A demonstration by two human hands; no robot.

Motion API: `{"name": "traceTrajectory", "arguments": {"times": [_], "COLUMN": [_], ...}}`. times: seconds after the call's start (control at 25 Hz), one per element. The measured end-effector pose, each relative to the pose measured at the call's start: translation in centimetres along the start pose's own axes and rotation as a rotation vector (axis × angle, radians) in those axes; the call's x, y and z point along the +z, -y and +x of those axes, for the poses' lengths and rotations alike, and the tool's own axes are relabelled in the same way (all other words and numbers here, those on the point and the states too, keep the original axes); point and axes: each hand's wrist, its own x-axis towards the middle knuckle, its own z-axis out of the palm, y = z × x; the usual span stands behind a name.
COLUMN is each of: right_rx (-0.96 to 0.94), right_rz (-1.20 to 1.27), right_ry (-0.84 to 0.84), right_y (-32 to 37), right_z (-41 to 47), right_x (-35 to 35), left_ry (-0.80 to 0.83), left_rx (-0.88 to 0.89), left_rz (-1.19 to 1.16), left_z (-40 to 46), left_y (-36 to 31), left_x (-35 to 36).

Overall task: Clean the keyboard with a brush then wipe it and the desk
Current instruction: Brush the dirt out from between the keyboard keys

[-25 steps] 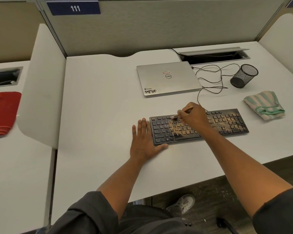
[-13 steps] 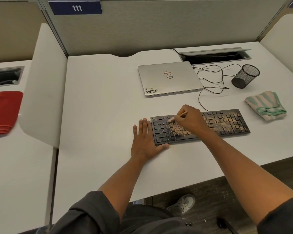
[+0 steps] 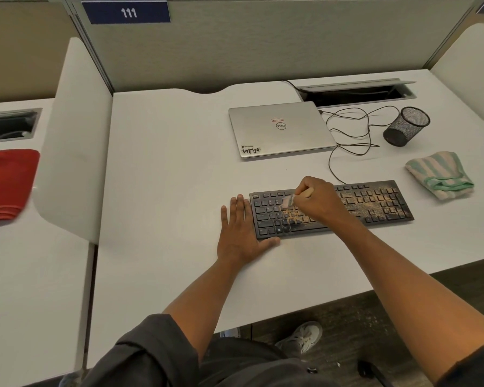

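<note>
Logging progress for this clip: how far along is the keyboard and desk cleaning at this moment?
Early. The left end of the keyboard looks mostly clean, but tan dust covers its middle and right keys. In hand: the right hand grips the brush over the upper left keys while the left hand lies flat at the keyboard's left edge. Left: finishing the brushing, then wiping keyboard and desk; the striped cloth lies untouched.

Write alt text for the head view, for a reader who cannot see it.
A right hand holds a brush on a dusty black keyboard, while the left hand lies flat at the keyboard's left end. On the white desk are a shut laptop, a striped cloth and a mesh cup.
</note>
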Motion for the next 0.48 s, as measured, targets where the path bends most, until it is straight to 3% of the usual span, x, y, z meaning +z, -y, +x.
{"name": "traceTrajectory", "arguments": {"times": [0.48], "right_rx": [0.013], "right_rz": [0.013], "right_ry": [-0.010], "right_y": [1.0], "right_z": [-0.1], "right_x": [0.3], "left_ry": [0.003], "left_rx": [-0.005], "left_rz": [0.004], "left_z": [0.1], "left_y": [0.1], "left_x": [0.1]}}
